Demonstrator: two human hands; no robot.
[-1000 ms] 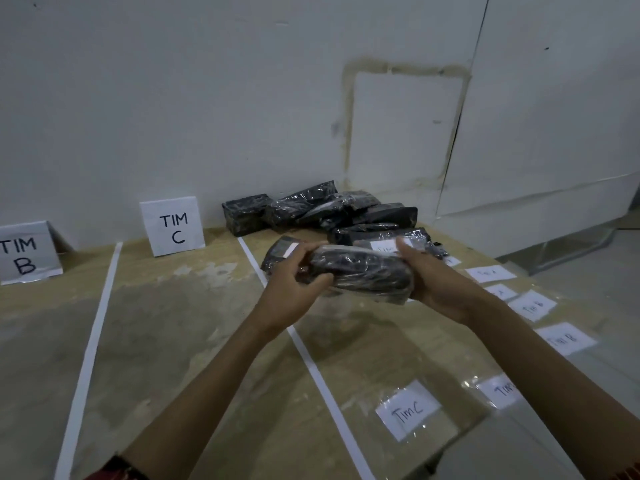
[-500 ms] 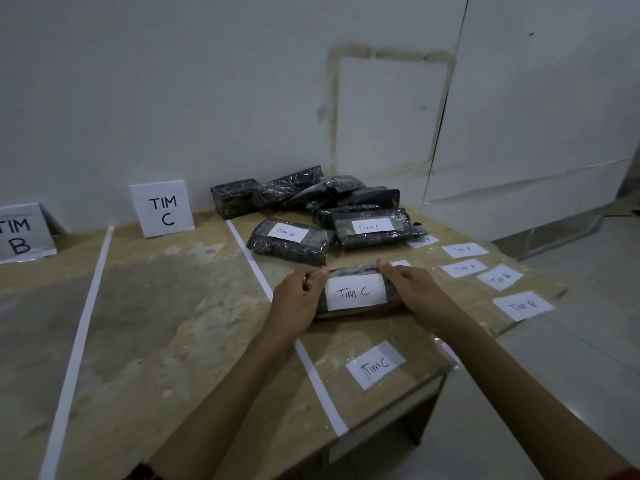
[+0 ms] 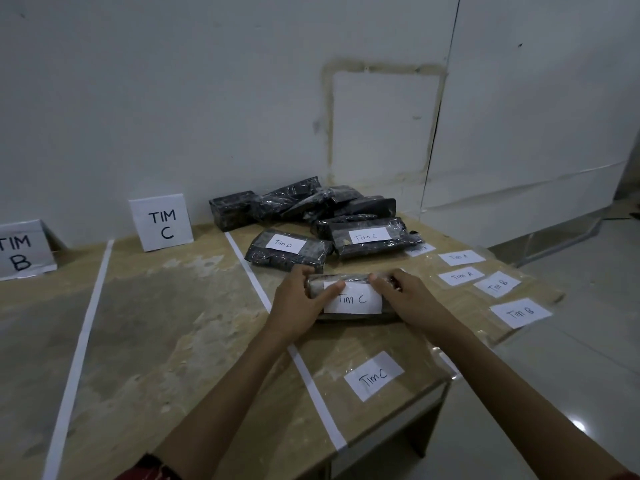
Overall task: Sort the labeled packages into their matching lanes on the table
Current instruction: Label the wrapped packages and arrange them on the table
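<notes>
**Right of the R tape line, mid-table: "Tim C" pkg in both hands**

Right of the R tape line (image 3: pixel 256 282), the Tim C pkg (image 3: pixel 353 299) lies lengthwise L-R with its white label up. It is on or just above the table (image 3: pixel 173 323); contact can't be told.
L hand (image 3: pixel 298 303) grips the L end, fingers curled over the far edge, thumb lying on the label's L edge.
R hand (image 3: pixel 412 299) grips the R end, fingers curled over the top far edge; thumb not visible.

Around / in the way:
- Tim B pkg (image 3: pixel 287 252) just beyond L hand on the far side, near the fingertips.
- 2nd Tim C pkg (image 3: pixel 374 239) right of the Tim B pkg and close beside it, farther back.
- Pile of black wrapped pkgs (image 3: pixel 304 206) at the far edge against the wall (image 3: pixel 207 98), labels not showing.
- Loose paper slips on the R part of the table: "Tim C" slip (image 3: pixel 374 375) near the front edge; two "Tim A" slips (image 3: pixel 460 258) and two "Tim B" slips (image 3: pixel 520 312) further R. One more slip is half hidden under the 2nd Tim C pkg, text unreadable.
- TIM C sign (image 3: pixel 161 223) stands at the far end of the lane btwn the L tape line (image 3: pixel 86 306) and the R tape line; TIM B sign (image 3: pixel 24 251) stands at far L.

Surface / room: worn, blotchy wood-look tabletop w/ white tape strips running near to far. Pale wall w/ a stained square outline (image 3: pixel 384 123). Glossy tile floor (image 3: pixel 571 375) to the R. Dim light.
</notes>
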